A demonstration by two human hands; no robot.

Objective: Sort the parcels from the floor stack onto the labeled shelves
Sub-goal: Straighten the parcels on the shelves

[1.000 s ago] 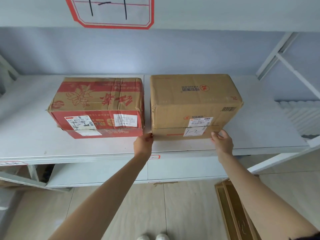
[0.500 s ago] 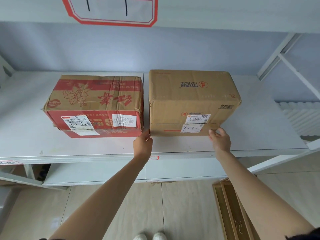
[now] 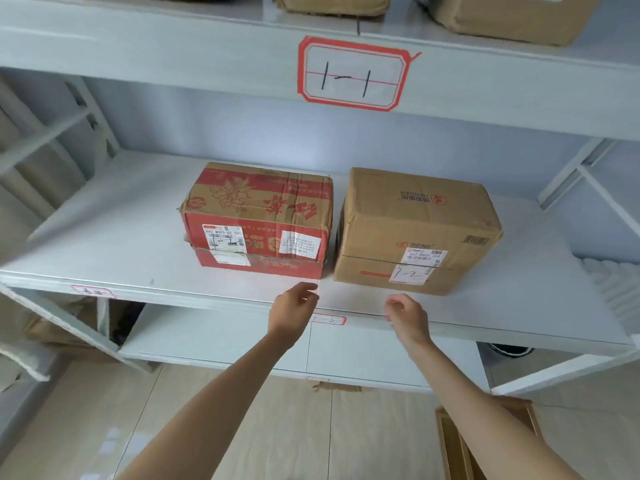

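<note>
A plain brown parcel (image 3: 415,230) with a handwritten "1-2" slip stands on the white middle shelf (image 3: 104,251), right of a red-and-brown printed parcel (image 3: 259,216). The two boxes are a narrow gap apart. My left hand (image 3: 294,308) hovers at the shelf's front edge below the gap, fingers loosely curled, holding nothing. Just in front of the brown parcel is my right hand (image 3: 405,315), also empty and clear of the box. A small "1-2" tag (image 3: 327,320) sits on the shelf's front edge between my hands.
A big red-framed "1-1" label (image 3: 351,74) marks the shelf above, which carries more brown parcels (image 3: 512,15). A lower shelf board (image 3: 214,344) lies beneath. An open cardboard box (image 3: 485,441) stands on the tiled floor at the lower right. Slanted white frame braces flank both sides.
Both hands have let go of the brown parcel and drawn back to the shelf's front edge. The view has tilted up, revealing the "1-1" label and upper shelf.
</note>
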